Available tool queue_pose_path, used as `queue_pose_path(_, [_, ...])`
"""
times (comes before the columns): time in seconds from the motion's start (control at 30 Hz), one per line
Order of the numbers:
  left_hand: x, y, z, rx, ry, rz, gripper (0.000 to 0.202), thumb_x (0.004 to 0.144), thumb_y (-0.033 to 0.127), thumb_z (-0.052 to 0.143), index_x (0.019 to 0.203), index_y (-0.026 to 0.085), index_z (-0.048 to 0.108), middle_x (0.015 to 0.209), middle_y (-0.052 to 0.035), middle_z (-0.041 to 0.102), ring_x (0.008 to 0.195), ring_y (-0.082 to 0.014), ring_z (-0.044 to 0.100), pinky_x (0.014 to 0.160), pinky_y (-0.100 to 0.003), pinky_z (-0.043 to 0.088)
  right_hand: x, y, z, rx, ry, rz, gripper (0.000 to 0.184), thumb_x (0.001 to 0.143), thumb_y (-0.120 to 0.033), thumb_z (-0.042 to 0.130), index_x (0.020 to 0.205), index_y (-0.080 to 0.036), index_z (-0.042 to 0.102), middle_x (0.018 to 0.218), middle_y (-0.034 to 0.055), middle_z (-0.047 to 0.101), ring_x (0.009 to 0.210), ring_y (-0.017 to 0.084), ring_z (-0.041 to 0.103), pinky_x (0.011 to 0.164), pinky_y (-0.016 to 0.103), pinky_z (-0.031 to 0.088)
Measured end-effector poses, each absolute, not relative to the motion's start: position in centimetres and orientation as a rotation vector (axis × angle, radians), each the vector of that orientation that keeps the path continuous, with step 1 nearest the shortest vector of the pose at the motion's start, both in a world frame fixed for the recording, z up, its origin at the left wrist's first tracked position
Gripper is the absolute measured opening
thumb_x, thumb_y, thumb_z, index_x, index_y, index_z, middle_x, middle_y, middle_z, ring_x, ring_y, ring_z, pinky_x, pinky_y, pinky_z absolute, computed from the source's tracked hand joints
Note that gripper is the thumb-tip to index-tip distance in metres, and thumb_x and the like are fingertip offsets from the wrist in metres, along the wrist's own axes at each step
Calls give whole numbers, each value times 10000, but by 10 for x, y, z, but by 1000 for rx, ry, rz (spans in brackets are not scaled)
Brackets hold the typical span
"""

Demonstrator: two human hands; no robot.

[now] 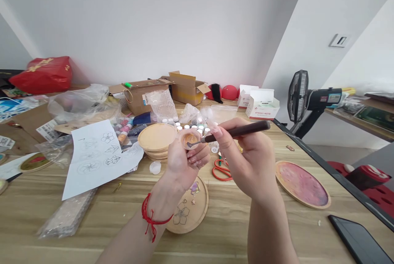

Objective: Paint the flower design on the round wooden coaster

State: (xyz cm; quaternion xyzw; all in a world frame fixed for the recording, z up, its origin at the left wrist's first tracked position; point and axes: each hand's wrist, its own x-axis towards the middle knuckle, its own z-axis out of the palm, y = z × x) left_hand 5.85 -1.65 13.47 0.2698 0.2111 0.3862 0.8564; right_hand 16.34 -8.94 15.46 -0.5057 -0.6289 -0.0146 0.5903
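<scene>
My left hand (181, 161), with a red string bracelet at the wrist, is closed round a small open pot of orange-brown paint (190, 138), held up above the table. My right hand (246, 157) pinches a dark-handled tool (237, 131) whose metal tip reaches into the pot. Below my hands lies a round wooden plate (192, 210) with flower outlines drawn on it, one small part coloured purple.
A stack of blank wooden plates (156, 138), a sheet of flower sketches (98, 157), small paint pots (191, 126) and red scissors (220, 171) lie near. A pink painted plate (301, 184) and a black phone (357, 239) sit right. Boxes, bags and a fan (300, 95) stand behind.
</scene>
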Motion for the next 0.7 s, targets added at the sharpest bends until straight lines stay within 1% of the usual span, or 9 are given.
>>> queue_pose_path(0.13, [57, -17, 135, 578, 423, 823, 349, 788, 190, 498, 498, 200, 305, 416, 69, 169, 334, -57, 206, 344, -201, 221, 162, -88, 154, -1166, -1457, -47, 142, 931, -317, 581, 850, -223, 651, 675, -22, 646, 552, 106, 564, 535, 237, 445])
queue_pose_path(0.33, [56, -17, 137, 541, 408, 791, 336, 802, 199, 494, 512, 199, 325, 411, 72, 177, 325, -53, 196, 344, -196, 228, 162, -86, 152, -1190, -1439, -107, 165, 932, -346, 579, 854, -226, 662, 716, -2, 675, 600, 128, 601, 598, 264, 485])
queue_pose_path(0.5, [54, -16, 137, 555, 329, 765, 386, 826, 189, 455, 489, 198, 267, 402, 64, 165, 337, -49, 182, 360, -200, 218, 161, -88, 153, -1195, -1400, -130, 150, 938, -326, 581, 859, -225, 659, 688, -13, 650, 569, 119, 574, 573, 262, 467])
queue_pose_path(0.7, [52, -16, 139, 557, 339, 790, 307, 830, 180, 462, 534, 175, 377, 426, 72, 154, 351, -49, 169, 369, -189, 190, 160, -89, 154, -1212, -1356, -132, 187, 941, -342, 579, 807, -224, 637, 615, -26, 606, 529, 116, 547, 537, 266, 441])
